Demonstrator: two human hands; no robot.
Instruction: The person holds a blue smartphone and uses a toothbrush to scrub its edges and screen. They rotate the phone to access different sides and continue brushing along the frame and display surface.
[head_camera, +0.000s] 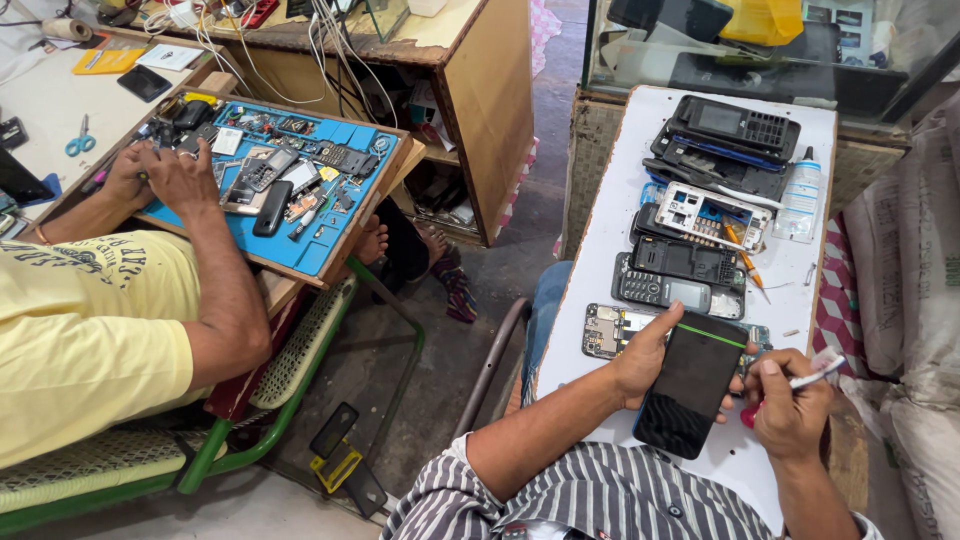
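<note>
My left hand (648, 360) grips a black smartphone (690, 385) with a green strip along its top edge, tilted over the white table (625, 200). My right hand (790, 405) is closed around a slim white and red tool (805, 385), just right of the phone, tip pointing toward it. Beyond the phone lie several dismantled keypad phones (680, 285), a bare circuit board (607, 330) and black phone housings (735, 130).
A small white bottle (800, 195) stands at the table's right edge, an orange-handled tool (742, 255) beside the phones. On the left a person in a yellow shirt (85, 330) works over a blue mat (300, 185) of phone parts. Sacks (915, 270) crowd the right.
</note>
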